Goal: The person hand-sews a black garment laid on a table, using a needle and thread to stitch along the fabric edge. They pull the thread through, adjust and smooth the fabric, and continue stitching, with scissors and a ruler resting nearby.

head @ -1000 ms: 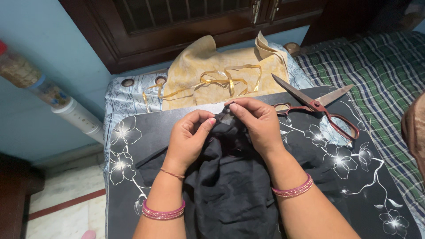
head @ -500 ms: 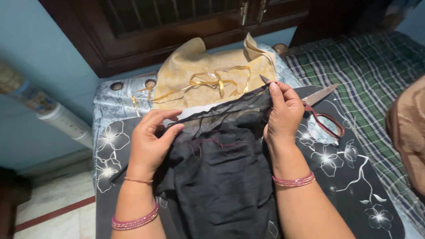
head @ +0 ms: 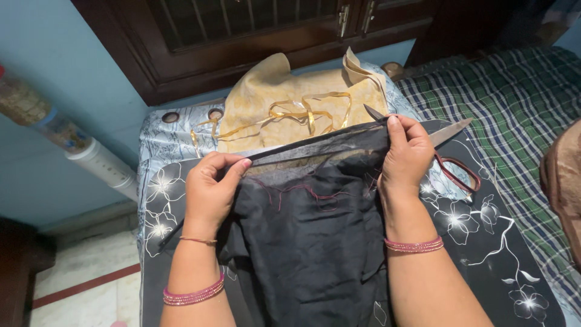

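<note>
- Pinching the top edge of a black sheer fabric (head: 308, 230), the left hand (head: 212, 188) is closed on it between thumb and fingers.
- The same edge is clamped by the right hand (head: 408, 154), fingers shut on it, a little higher and farther from the body.
- The edge is held taut between the two hands, its long axis running left to right and rising toward the right; the rest of the fabric hangs toward the body.
- One pair of red-handled scissors (head: 451, 166) is seen just behind the right hand, nearer to it than to the left.
- One beige cloth (head: 290, 106) with gold ribbon (head: 302, 112) lies beyond.
- A dark flower-printed sheet (head: 484, 242) lies beneath everything.
- Pink bangles are worn on both wrists.
</note>
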`<state>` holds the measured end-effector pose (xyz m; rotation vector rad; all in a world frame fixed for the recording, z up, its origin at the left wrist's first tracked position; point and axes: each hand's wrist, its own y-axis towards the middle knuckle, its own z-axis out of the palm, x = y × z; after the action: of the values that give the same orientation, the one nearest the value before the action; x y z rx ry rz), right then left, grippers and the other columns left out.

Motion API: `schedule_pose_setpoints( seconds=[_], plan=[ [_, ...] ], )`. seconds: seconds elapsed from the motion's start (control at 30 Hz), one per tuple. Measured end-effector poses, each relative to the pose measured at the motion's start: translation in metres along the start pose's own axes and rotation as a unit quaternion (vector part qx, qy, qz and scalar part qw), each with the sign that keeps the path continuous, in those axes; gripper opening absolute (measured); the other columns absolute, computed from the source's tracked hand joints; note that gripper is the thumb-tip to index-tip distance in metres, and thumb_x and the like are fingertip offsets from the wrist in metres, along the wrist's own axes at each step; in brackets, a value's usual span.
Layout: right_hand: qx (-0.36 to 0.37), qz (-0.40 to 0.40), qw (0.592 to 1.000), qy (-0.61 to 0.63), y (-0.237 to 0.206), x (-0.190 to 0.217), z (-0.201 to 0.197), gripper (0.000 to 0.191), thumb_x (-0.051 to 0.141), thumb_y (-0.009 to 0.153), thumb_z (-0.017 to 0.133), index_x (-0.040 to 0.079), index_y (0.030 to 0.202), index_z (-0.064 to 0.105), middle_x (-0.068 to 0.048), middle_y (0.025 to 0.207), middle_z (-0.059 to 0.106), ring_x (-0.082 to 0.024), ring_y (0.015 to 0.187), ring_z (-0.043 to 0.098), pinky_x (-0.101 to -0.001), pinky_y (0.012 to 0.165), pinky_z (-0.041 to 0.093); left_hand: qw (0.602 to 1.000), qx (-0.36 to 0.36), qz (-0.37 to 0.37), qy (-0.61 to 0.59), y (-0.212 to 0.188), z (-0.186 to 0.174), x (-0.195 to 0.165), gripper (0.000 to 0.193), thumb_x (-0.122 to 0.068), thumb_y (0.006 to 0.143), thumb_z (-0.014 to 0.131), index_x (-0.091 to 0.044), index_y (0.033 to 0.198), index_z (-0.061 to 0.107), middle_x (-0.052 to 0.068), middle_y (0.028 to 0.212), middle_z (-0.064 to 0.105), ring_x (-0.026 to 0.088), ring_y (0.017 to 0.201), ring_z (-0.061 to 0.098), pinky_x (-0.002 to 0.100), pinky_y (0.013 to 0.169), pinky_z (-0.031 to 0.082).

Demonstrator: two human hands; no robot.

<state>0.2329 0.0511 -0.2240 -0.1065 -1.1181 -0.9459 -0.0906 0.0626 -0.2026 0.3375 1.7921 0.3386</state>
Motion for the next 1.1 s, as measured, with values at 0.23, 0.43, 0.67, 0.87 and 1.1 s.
schedule_pose_setpoints(
  seconds=[0.23,0.43,0.67,0.87,1.1],
  plan=[
    [-0.025,0.018,1.000,-0.003,0.008,-0.008,-0.009,0.006,0.005,0.101,0.067,-0.001,0.100,0.070,-0.004,0.091,0.072,-0.009,0.078,0.064,-0.0226,0.076,0.053,1.000,0.006,-0.015,0.005,0.000,0.000,-0.002,0.012,-0.014,0.087,0.080,-0.002,0.089,0.077,0.001,0.081,0.069,0.008,0.076,0.060,0.024,0.071,0.048],
    [-0.054,0.019,0.998,-0.003,0.011,-0.004,-0.013,0.008,0.005,0.101,0.067,-0.002,0.099,0.070,-0.004,0.090,0.071,-0.008,0.077,0.064,-0.0228,0.074,0.053,0.997,-0.012,0.039,0.063,-0.002,0.005,-0.009,0.011,-0.013,0.084,0.080,-0.003,0.086,0.077,0.005,0.079,0.068,0.014,0.074,0.064,0.027,0.071,0.050],
    [-0.072,0.025,0.997,0.026,0.015,-0.002,-0.014,0.005,0.003,0.099,0.068,-0.002,0.099,0.070,-0.005,0.091,0.072,-0.010,0.079,0.065,-0.0237,0.076,0.055,0.992,-0.063,0.045,0.097,-0.001,0.008,-0.011,0.012,-0.012,0.083,0.082,-0.002,0.086,0.076,0.006,0.078,0.066,0.016,0.072,0.063,0.028,0.069,0.050],
    [-0.098,0.002,0.995,0.022,0.027,-0.004,-0.031,0.006,0.003,0.101,0.067,-0.002,0.099,0.070,-0.005,0.092,0.070,-0.011,0.081,0.065,-0.0243,0.078,0.056,0.994,-0.059,0.047,0.073,-0.002,0.008,-0.007,0.013,-0.011,0.083,0.082,-0.001,0.087,0.076,0.006,0.079,0.067,0.015,0.074,0.064,0.027,0.070,0.049],
    [-0.090,-0.006,0.996,0.013,0.038,0.017,-0.042,0.010,0.005,0.104,0.063,-0.003,0.105,0.069,-0.005,0.095,0.070,-0.012,0.082,0.065,-0.0255,0.079,0.056,0.998,-0.040,0.045,0.014,0.001,0.021,-0.001,0.015,-0.013,0.084,0.082,0.000,0.089,0.076,0.005,0.079,0.066,0.013,0.075,0.061,0.026,0.071,0.048]
  ],
)
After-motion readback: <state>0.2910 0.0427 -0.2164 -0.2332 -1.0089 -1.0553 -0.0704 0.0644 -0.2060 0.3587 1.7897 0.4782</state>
